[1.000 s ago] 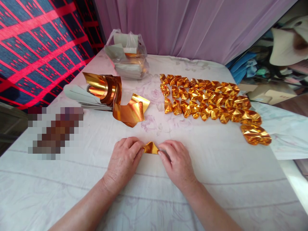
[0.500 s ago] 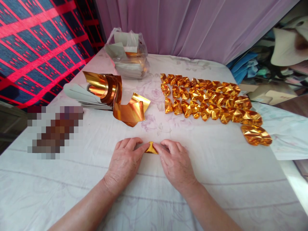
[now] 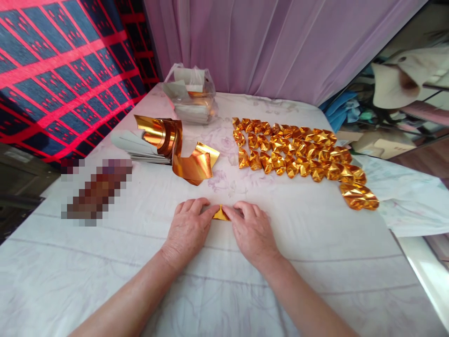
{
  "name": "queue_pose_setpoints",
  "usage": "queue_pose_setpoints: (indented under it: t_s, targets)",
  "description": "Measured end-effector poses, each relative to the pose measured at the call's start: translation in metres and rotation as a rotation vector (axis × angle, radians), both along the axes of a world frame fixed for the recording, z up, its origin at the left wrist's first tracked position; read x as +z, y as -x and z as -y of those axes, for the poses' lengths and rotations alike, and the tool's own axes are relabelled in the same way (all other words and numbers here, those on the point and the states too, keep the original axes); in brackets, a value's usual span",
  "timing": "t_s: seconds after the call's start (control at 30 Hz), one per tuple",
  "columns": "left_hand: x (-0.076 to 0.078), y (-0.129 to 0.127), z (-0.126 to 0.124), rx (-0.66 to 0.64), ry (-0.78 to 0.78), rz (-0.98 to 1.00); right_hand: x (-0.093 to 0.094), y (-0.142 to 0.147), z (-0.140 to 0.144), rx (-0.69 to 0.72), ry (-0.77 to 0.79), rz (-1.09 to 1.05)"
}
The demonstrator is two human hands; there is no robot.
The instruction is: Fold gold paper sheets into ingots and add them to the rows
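A small piece of gold foil paper lies on the white cloth-covered table. My left hand and my right hand both press on it, fingertips meeting over it, so only a small triangle shows. Beyond them, rows of several folded gold foil pieces lie to the right. A curled stack of gold foil sheets with a loose curled sheet rests to the left.
A clear plastic bag of paper stacks sits at the back. Grey-white sheets lie under the foil. A blurred patch is at left. A purple curtain hangs behind; the table edge runs at right.
My fingertips have closed in over the gold piece, covering more of it. The view has shifted slightly, so everything sits a bit further away.
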State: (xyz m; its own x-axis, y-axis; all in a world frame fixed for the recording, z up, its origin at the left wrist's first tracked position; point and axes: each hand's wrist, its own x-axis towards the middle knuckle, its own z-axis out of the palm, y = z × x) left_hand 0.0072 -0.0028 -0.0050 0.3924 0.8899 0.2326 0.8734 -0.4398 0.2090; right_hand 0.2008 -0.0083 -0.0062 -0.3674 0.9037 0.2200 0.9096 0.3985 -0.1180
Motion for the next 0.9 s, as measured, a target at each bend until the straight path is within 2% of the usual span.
queue_pose_setpoints:
  t_s: [0.33, 0.73, 0.9]
  targets:
    - [0.002, -0.002, -0.002, 0.031, 0.029, -0.003, 0.010, 0.007, -0.004, 0.004, 0.125, 0.097]
    - [0.004, -0.003, -0.003, 0.041, 0.058, 0.004, 0.004, -0.011, 0.016, 0.055, 0.078, 0.117]
    - [0.003, -0.003, -0.003, 0.035, 0.050, 0.015, 0.003, -0.024, 0.022, 0.117, 0.071, 0.097]
